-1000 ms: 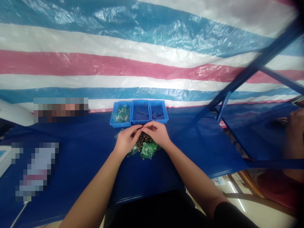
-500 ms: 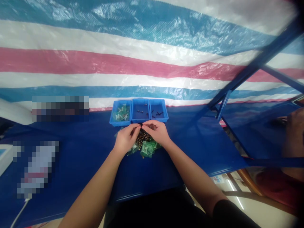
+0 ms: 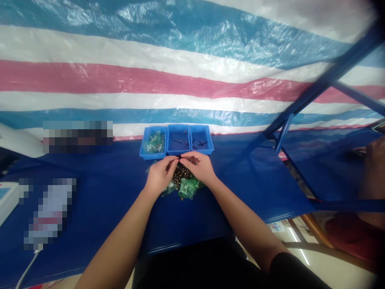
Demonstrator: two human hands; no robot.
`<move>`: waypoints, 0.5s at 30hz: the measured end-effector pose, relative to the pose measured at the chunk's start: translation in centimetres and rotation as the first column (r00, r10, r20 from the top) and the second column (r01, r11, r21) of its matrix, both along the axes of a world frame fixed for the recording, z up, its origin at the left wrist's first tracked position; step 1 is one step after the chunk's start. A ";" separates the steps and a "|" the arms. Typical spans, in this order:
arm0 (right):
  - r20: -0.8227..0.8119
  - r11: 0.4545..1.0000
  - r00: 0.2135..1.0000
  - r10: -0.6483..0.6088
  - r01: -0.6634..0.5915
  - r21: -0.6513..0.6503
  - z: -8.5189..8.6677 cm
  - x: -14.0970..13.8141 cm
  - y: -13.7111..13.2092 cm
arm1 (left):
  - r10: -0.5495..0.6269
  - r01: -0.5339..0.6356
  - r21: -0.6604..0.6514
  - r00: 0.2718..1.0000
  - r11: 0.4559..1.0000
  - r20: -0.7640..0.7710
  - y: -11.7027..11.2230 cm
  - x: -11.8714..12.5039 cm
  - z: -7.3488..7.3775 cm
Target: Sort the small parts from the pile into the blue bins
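My left hand [image 3: 161, 172] and my right hand [image 3: 198, 166] meet fingertip to fingertip just in front of the blue bins. Both are pinched closed; a tiny dark piece seems to sit between them, too small to name. Under my hands lies a pile of small brassy and dark metal parts [image 3: 181, 173]. Green-tinted clear plastic packets [image 3: 189, 188] rest against its near side. Behind stand three blue bins: the left bin [image 3: 140, 154] contains similar packets, the middle bin [image 3: 178, 153] a few small metal parts, and the right bin [image 3: 210, 151] several thin dark pieces.
Everything stands on a blue table [image 3: 105, 192]. A striped plastic sheet [image 3: 180, 88] hangs behind it. To the right, a blue metal frame [image 3: 300, 102] slants up. A blurred-out object with a white cable [image 3: 27, 267] lies left. Another person's arm [image 3: 374, 168] shows far right.
My hands keep the same pinched pose over the pile. The whole view has shifted very slightly; nothing else has visibly changed.
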State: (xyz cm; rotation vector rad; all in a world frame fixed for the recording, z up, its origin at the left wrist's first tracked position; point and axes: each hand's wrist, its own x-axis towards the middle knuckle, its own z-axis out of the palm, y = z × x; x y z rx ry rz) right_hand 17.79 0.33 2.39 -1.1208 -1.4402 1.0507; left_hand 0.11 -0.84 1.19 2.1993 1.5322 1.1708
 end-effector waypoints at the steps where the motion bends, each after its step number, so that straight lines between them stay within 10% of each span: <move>1: 0.005 1.000 1.000 -0.001 0.001 0.000 0.1 0.0 0.0 | 0.001 -0.001 -0.002 1.000 1.000 0.004 0.0 0.0 0.0; 15: 0.006 1.000 1.000 -0.006 0.006 0.013 0.0 0.0 0.0 | 0.012 -0.012 -0.015 1.000 1.000 0.001 0.0 -0.1 0.0</move>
